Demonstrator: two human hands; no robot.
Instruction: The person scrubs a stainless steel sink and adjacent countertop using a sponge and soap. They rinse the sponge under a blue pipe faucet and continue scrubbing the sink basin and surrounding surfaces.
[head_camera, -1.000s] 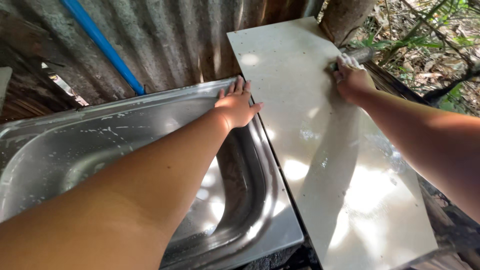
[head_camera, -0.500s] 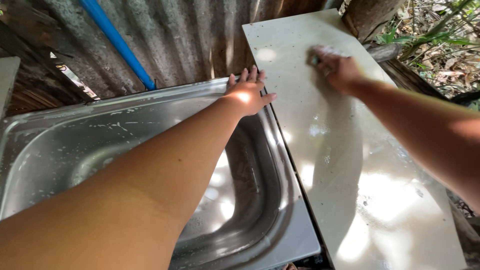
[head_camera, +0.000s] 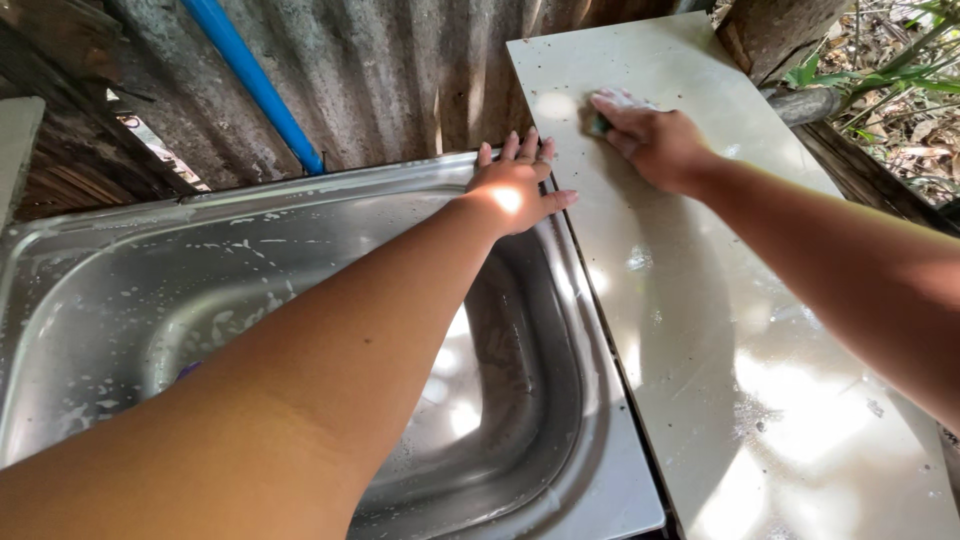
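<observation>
Pale slab (head_camera: 720, 330): right hand (head_camera: 655, 140) mostly hides sponge (head_camera: 600, 125).

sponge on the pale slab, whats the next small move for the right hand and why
Probably draw the right hand and its soapy sponge back along the slab: it sits at the far end, and specks show on the near part. The left hand braces on the sink rim.

No packages, labels, signs or screens show anywhere in this view.
</observation>
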